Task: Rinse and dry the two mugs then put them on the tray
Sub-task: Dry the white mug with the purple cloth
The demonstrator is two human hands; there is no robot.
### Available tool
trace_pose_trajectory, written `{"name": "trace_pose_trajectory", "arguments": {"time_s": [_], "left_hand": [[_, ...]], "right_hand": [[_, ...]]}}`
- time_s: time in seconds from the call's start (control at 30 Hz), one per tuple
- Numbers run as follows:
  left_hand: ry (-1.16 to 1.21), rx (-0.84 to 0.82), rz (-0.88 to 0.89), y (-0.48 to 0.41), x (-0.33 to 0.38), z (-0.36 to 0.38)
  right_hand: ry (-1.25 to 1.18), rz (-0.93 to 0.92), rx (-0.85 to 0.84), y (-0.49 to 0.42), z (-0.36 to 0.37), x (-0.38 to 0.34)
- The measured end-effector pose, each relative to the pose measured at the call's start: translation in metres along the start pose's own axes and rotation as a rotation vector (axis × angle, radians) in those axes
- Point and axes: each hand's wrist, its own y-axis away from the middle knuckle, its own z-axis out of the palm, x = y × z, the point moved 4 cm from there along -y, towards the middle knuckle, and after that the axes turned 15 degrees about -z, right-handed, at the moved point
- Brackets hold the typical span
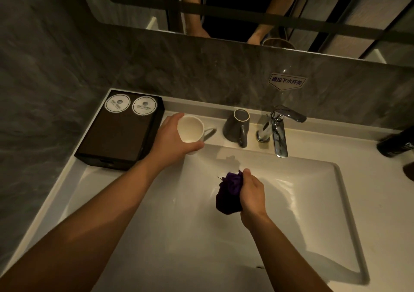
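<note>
A mug with a white inside (190, 129) stands upright on the counter ledge behind the sink, its handle pointing right. My left hand (170, 141) is wrapped around its left side and front. A second grey mug (238, 123) rests upside down on the ledge, just left of the tap, untouched. My right hand (252, 194) hovers over the basin and clutches a bunched dark purple cloth (229, 193). The dark tray (118, 130) sits at the back left corner of the counter with two round white coasters (131, 104) on its far end.
A chrome tap (277, 130) juts over the white basin (313, 202). A dark bottle (396, 142) lies at the right edge. A grey stone wall runs behind, with a sticker (286, 81) and a mirror (246, 5) above.
</note>
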Motion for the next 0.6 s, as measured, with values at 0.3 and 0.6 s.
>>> {"name": "trace_pose_trajectory", "arguments": {"time_s": [0.3,0.6], "left_hand": [[-0.060,0.006,-0.004,-0.070,-0.016,-0.003],[-0.085,-0.012,-0.017,-0.091,-0.024,-0.005]], "right_hand": [[-0.252,0.111,-0.086,-0.012,0.025,-0.002],[-0.378,0.109,-0.180,-0.017,0.041,-0.010]]}}
